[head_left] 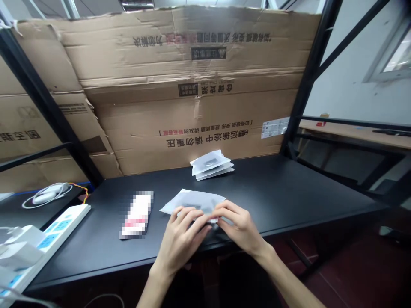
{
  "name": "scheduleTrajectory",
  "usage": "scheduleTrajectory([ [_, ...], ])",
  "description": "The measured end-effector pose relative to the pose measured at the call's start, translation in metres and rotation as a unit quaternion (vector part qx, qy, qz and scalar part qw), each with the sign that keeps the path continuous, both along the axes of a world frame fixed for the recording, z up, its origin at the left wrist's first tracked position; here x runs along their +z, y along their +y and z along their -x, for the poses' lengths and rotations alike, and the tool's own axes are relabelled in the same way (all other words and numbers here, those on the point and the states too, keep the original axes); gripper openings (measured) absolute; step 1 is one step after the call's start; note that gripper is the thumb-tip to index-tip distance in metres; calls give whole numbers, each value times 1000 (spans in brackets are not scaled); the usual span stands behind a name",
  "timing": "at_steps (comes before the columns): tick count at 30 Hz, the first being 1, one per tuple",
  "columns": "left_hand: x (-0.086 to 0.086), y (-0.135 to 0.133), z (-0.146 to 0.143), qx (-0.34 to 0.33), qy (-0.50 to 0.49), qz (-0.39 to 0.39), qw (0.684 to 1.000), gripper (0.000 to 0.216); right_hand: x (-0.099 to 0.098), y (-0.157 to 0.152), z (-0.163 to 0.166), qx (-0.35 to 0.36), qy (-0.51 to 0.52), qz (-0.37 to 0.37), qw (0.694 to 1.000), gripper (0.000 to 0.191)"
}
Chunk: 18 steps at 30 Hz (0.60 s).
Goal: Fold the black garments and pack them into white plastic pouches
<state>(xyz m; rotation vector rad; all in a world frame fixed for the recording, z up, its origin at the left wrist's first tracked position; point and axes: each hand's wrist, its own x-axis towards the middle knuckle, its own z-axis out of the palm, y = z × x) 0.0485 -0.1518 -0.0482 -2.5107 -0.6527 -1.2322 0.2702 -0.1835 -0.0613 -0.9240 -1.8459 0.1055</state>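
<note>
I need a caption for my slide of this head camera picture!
Left hand and right hand hold a white pouch on a black desk.

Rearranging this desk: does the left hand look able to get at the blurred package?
Probably yes: the left hand is close to the blurred package, with nothing between them, though it holds the white packet.

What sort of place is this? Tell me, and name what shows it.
Probably a makeshift packing workroom: a white packet between the left hand and right hand, more packets stacked on a black-topped table, flattened cardboard cartons lining the metal frame behind, and a white power strip at the table's edge.
</note>
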Motion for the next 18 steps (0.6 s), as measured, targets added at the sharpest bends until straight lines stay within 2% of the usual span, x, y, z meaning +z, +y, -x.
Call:
scheduleTrajectory([
  [6, 0, -5, 6, -29, 7, -9, 1000, 8, 0, -5, 3, 48, -71, 0, 996, 23],
  [13, 0, -2, 4, -67, 11, 14, 998, 7, -3, -5, 0, 53, -104, -8, 993, 19],
  [18, -1, -1, 4, -59, 16, 13, 998, 7, -1, -4, -1, 54, -113, -7, 992, 19],
])
